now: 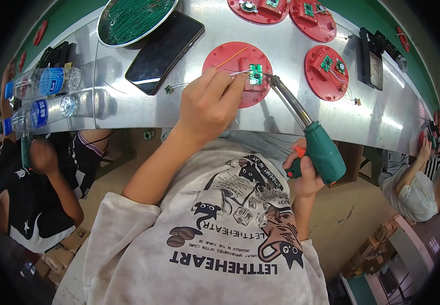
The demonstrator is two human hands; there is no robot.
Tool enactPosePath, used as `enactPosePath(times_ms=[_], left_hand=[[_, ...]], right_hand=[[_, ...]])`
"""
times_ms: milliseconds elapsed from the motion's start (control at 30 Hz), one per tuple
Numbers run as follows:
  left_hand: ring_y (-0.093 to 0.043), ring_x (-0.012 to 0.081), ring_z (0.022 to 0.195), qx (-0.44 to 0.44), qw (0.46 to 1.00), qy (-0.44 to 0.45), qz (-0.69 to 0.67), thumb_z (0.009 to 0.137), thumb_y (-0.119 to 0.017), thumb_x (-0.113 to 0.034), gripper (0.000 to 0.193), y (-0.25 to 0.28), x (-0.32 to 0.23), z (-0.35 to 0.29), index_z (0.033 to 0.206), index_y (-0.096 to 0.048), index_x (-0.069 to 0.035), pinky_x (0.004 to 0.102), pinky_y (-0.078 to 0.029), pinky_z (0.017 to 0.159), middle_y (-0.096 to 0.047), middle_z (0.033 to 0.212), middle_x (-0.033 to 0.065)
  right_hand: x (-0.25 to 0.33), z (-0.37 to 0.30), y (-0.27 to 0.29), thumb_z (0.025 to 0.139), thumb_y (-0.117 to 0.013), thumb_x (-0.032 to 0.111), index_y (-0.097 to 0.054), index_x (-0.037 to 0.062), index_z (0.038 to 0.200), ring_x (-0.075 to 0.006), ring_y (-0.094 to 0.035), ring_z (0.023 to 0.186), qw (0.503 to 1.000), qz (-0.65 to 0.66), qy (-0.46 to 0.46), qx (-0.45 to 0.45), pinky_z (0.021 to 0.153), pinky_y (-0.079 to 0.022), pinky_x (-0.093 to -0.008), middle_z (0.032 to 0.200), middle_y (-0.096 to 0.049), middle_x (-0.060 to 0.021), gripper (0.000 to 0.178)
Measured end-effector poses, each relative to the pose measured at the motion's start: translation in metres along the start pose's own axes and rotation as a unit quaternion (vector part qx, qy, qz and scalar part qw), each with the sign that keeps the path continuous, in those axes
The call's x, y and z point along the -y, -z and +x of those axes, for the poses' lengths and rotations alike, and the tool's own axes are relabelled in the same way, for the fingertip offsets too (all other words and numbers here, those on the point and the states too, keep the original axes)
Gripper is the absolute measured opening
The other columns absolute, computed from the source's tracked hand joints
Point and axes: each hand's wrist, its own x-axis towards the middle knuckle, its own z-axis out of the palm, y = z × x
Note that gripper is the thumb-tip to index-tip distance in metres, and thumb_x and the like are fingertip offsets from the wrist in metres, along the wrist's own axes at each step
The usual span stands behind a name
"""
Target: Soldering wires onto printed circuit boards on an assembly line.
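Observation:
A red round plastic disc (220, 53) lies in front of me on the metal bench, with a small green circuit board (255, 74) set in its raised housing. My left hand (207, 104) rests over the disc's near left side, fingers pinched on a thin wire (238, 72) that reaches the board. A white lead (181, 84) with a small connector sticks out to the left of that hand. In my right hand (305, 175) is a green soldering gun (324, 152), its fingers wrapped round the grip. Its tip is at the board's right edge; contact cannot be made out.
A metal bowl of green wires (136, 20) and a black phone (165, 51) are at the back left. Two water bottles (42, 84) lie farther left. More red discs (327, 73) with boards sit right and behind, beside a black tray (371, 58). Other people work on both sides.

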Motion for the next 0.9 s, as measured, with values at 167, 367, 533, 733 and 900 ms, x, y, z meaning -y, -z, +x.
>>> enactPosePath(times_ms=[167, 367, 533, 733, 900], left_hand=[[-0.055, 0.0187, 0.067, 0.01, 1.0, 0.008, -0.001, 0.069, -0.068, -0.006, 0.029, 0.002, 0.0, 0.001, 0.097, -0.073, -0.002, 0.0313, -0.044, 0.051, -0.051, 0.076, 0.0033], [-0.056, 0.0216, 0.074, 0.03, 0.998, 0.049, 0.021, 0.069, -0.074, -0.008, 0.028, 0.009, -0.006, 0.007, 0.096, -0.074, -0.006, 0.0335, -0.045, 0.06, -0.053, 0.081, 0.0036], [-0.058, 0.0316, 0.096, 0.051, 0.995, 0.083, -0.018, 0.066, -0.083, -0.02, 0.038, 0.027, -0.005, 0.039, 0.1, -0.072, -0.009, 0.0441, -0.045, 0.083, -0.062, 0.102, 0.0075], [-0.061, 0.031, 0.099, 0.129, 0.988, -0.046, -0.071, 0.064, -0.085, -0.027, 0.042, 0.03, 0.037, 0.091, 0.099, -0.07, -0.008, 0.0472, -0.045, 0.087, -0.068, 0.092, 0.0069], [-0.061, 0.0328, 0.095, 0.031, 0.993, 0.046, 0.104, 0.071, -0.078, -0.027, 0.032, 0.004, 0.122, 0.193, 0.095, -0.071, -0.007, 0.0462, -0.047, 0.081, -0.07, 0.083, 0.0068]], right_hand=[[-0.001, 0.003, 0.004, 0.094, -0.061, 0.02, -0.055, -0.0113, 0.125, -0.0208, -0.061, 0.056, 1.0, -0.008, 0.023, -0.008, 0.05, -0.049, -0.031, 0.102, -0.065, -0.0207, 0.044], [-0.006, 0.012, 0.008, 0.095, -0.06, 0.022, -0.056, -0.0103, 0.119, -0.0213, -0.061, 0.054, 0.996, 0.019, 0.059, -0.061, 0.049, -0.05, -0.0318, 0.103, -0.064, -0.0204, 0.04], [-0.005, 0.023, 0.031, 0.096, -0.058, 0.027, -0.054, -0.0092, 0.117, -0.0204, -0.06, 0.053, 0.992, 0.038, 0.062, -0.101, 0.048, -0.05, -0.0325, 0.1, -0.063, -0.0188, 0.042], [-0.036, 0.045, 0.086, 0.098, -0.056, 0.039, -0.052, -0.0033, 0.114, -0.0187, -0.053, 0.051, 0.975, 0.206, 0.065, -0.056, 0.046, -0.046, -0.0341, 0.084, -0.058, -0.0132, 0.045], [-0.045, 0.054, 0.093, 0.101, -0.054, 0.038, -0.049, -0.0016, 0.116, -0.0187, -0.053, 0.049, 0.958, 0.234, 0.123, -0.112, 0.044, -0.047, -0.0314, 0.106, -0.054, -0.0155, 0.043]])
